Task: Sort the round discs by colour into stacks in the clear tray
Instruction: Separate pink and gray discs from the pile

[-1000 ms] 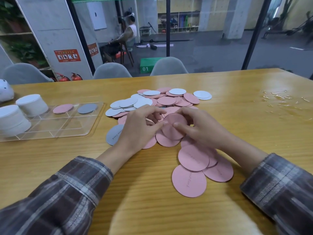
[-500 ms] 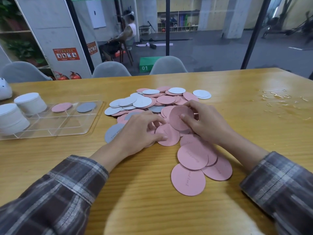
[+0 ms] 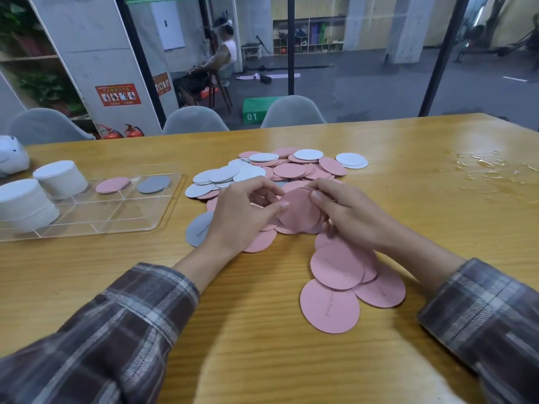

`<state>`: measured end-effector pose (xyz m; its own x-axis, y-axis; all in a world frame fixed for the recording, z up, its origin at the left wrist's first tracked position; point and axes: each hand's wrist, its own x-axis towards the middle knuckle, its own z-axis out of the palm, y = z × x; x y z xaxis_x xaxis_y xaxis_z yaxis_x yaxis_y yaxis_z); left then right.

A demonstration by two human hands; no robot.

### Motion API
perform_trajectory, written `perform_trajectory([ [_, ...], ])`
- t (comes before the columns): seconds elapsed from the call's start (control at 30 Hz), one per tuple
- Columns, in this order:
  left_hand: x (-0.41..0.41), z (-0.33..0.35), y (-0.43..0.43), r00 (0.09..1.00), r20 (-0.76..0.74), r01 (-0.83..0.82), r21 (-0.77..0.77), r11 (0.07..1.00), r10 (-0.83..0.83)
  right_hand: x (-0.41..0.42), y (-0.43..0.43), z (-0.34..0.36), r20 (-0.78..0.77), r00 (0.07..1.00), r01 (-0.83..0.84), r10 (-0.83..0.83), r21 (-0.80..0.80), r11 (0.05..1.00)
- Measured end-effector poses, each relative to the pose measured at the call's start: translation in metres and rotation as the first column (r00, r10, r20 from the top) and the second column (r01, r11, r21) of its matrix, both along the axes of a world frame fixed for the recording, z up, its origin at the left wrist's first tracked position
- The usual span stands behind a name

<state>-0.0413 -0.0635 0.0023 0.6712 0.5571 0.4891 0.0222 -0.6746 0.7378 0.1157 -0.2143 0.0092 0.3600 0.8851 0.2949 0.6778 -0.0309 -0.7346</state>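
Since half a sec ago the L hand (image 3: 242, 220) has come up off the loose pile (image 3: 280, 170) to meet the pink disc (image 3: 299, 214) that the R hand (image 3: 353, 217) already had raised. Both hands hold it now. R thumb lies on its upper face w/ the other R fingers (image 3: 329, 228) curled behind. L thumb tip sits on its left rim, L fingers bent in above the pile. More pink edges show under it on the R side, so prob. a small bundle; count can't be told. The disc is tilted, face toward the camera, just over the pile.

Key relation: the clear tray (image 3: 172, 199) lies well left of both hands, so the L hand is nearer. It's round, so no long axis to line up; it just needs laying flat. Its slot, I judge, is the back-row one holding a lone tray pink disc (image 3: 112, 185), btwn the white stacks (image 3: 61, 179) and the grey tray disc (image 3: 153, 184).

The surface (image 3: 262, 330) is yellow wood. Spare pink discs (image 3: 335, 266) lie by the R forearm, a grey disc (image 3: 197, 233) by the L wrist, a wet patch (image 3: 481, 167) far right. Room: grey chairs (image 3: 194, 121) behind, a glass wall, and a seated person (image 3: 221, 59) beyond.
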Motion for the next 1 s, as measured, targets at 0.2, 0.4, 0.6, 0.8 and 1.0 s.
perform_trajectory([
  [0.2, 0.005, -0.002, -0.004, 1.0, 0.016, -0.008, 0.02, 1.0, 0.008, 0.001, 0.001, -0.006, 0.143, 0.989, -0.018, 0.022, -0.035, 0.999],
  [0.4, 0.001, 0.001, -0.017, 0.997, 0.027, 0.063, 0.151, 0.987, -0.068, 0.005, 0.0, -0.006, 0.231, 0.972, 0.048, -0.047, 0.004, 0.999],
  [0.6, -0.003, -0.006, -0.03, 0.903, -0.298, 0.369, 0.168, 0.914, -0.31, 0.015, -0.005, -0.002, 0.221, 0.965, 0.142, -0.138, 0.0, 0.99],
  [0.8, -0.004, -0.002, -0.031, 0.849, -0.374, 0.417, 0.038, 0.908, -0.374, 0.018, -0.008, -0.001, 0.254, 0.954, 0.167, -0.158, -0.015, 0.986],
  [1.0, -0.004, 0.0, -0.019, 0.898, -0.26, 0.338, -0.108, 0.935, -0.355, 0.02, -0.013, -0.002, 0.171, 0.979, 0.121, -0.113, -0.039, 0.992],
])
